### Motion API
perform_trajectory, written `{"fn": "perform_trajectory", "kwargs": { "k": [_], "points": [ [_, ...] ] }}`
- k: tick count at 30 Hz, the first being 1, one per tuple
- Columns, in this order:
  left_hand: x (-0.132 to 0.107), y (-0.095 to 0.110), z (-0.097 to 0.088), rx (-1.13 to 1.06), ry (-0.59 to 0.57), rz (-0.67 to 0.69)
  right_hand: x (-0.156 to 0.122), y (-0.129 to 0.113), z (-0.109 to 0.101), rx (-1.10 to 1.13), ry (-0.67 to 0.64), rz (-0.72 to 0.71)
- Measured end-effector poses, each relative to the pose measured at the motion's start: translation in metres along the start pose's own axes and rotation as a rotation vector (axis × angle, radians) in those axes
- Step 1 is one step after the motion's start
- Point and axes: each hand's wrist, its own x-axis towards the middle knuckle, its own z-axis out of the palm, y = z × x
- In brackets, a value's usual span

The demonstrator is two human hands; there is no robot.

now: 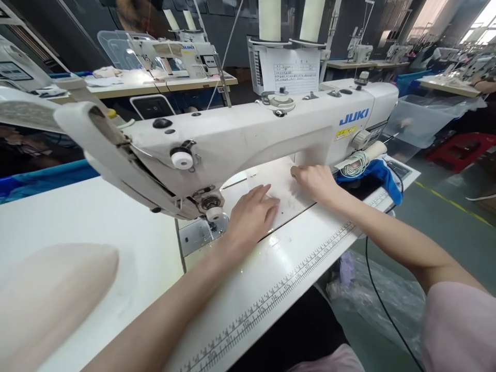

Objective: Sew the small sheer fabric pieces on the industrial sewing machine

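Note:
A white JUKI sewing machine (248,134) stands across the table. My left hand (251,214) lies on the machine bed (284,194), just right of the needle plate (199,235), its fingers stretched and slightly apart. Under the machine arm, my right hand (315,182) rests farther along the bed near the pillar, with its fingers curled in. What those fingers hold, if anything, is hidden. The presser foot (212,226) sits over the needle plate.
A blurred pale beige shape (58,299) lies on the table at left. A printed ruler (271,305) runs along the front edge. Coiled cord (354,164) and blue cloth (382,178) lie by the handwheel. Thread cones (270,20) stand behind. A red stool (461,150) is at right.

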Motion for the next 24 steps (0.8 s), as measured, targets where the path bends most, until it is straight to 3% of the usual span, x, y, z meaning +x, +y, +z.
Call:
{"fn": "perform_trajectory", "kwargs": {
  "k": [7,13,17,20,22,24],
  "points": [
    [0.005,-0.001,0.006,-0.048,-0.063,-0.095,-0.006,-0.008,0.003,0.184,-0.025,-0.173],
    [-0.001,0.001,0.008,-0.016,-0.023,-0.089,0.003,-0.009,0.002,0.277,0.035,-0.060],
    [-0.001,0.004,0.010,0.039,0.007,-0.076,0.009,-0.004,0.002,0.419,0.206,0.069],
    [0.008,0.004,0.015,0.070,0.045,0.010,0.002,-0.005,-0.003,0.549,0.308,-0.002],
    [0.016,0.003,0.021,0.068,0.033,0.040,-0.012,-0.011,-0.012,0.589,0.242,-0.096],
    [0.023,0.001,0.026,0.050,0.003,0.047,-0.032,-0.021,-0.026,0.638,0.054,-0.147]
  ]
}}
